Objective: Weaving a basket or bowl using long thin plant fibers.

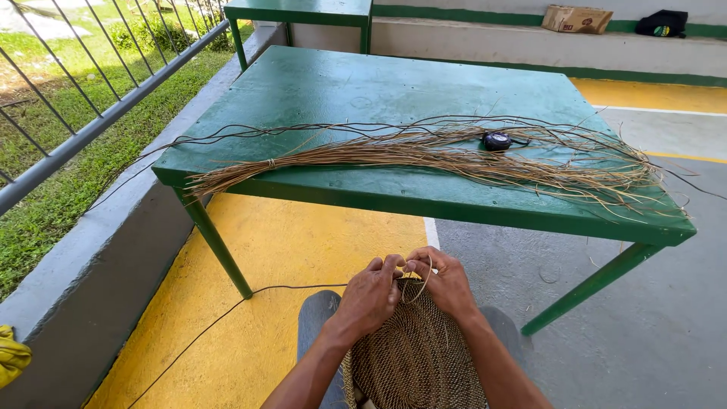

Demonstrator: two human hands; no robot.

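- Woven basket (413,356) sits on the lap, nearest the camera, tipped so its rim meets the fingers.
- Left hand (369,295) and right hand (447,282) both pinch shut on a thin fibre strand (421,286) looped at the rim (tight grip, probably to keep the weave taut).
- Beyond the hands, a fibre bundle (424,155) lies along the green table (341,83), within reach.
- Far back right of the hands: a brown cardboard box (577,19) on the ledge.

Your hands work a tan-brown woven disc (415,356) with a fine ringed weave. Before you stands a green table (318,91); pale straw-coloured strands (424,155) run along its near edge, with dark brown ones (303,129) behind. The floor (288,250) below is yellow, then grey.
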